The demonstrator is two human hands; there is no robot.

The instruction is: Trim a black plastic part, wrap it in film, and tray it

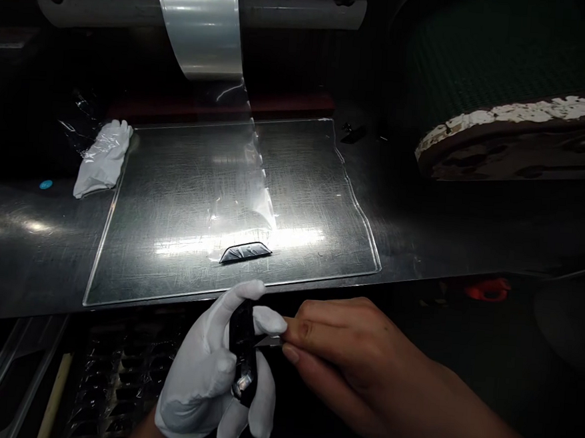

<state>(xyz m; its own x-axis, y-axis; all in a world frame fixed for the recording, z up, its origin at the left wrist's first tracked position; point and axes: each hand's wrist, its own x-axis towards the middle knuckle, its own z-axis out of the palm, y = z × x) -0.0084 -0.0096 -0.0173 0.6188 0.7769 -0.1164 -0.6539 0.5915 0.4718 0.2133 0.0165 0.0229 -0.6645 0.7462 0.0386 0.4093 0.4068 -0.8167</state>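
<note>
A small black part (244,339) is held upright below the front edge of the clear mat (174,191), gripped between the thumb and fingers of the white-gloved left hand (219,367); the glove is presumably worn so that the glossy surface is not marked. By the bare right hand (357,357), a thin pale sliver (270,341) appears to be pinched between thumb and forefinger at the part's side (whether it is film or a blade cannot be told), bare skin perhaps being preferred for finer feel. On the mat, near its front edge, a dark trapezoid piece (246,252) is laid, probably to be kept within easy reach. Behind it, a strip of clear film (200,32) is hung down in front of a pale bar (307,14), its lower end being led onto the mat. A spare white glove (103,159) is placed at the mat's left edge, seemingly out of the way. Dark trays (106,373) are set lower left, beneath the metal table (0,245).
</note>
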